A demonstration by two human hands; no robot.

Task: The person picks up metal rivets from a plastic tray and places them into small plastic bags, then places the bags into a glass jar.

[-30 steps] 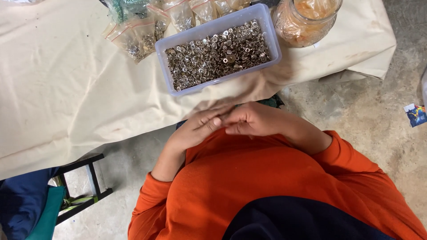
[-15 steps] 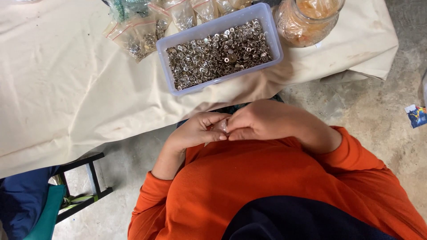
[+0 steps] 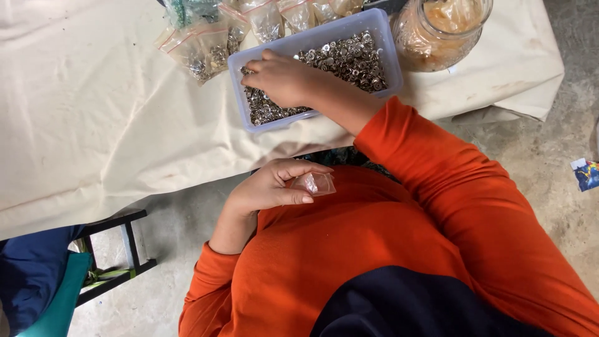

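Moved: right hand (image 3: 284, 78) now reaches into tray (image 3: 387, 47) at upper centre, fingers curled among small snaps (image 3: 349, 56)
Left hand (image 3: 271, 187): fingers pinch small clear bag (image 3: 317, 183); light, limp, slippery, best held at its rim

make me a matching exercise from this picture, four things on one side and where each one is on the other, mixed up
Things:
1. right hand
2. left hand
3. small clear bag
4. glass jar

Places:
a. on the cloth, right of the plastic tub
b. pinched in the left hand's fingers
c. reaching into the tub of small metal rings
d. held close to the orange top, below the table edge

Pairs: 1-c, 2-d, 3-b, 4-a
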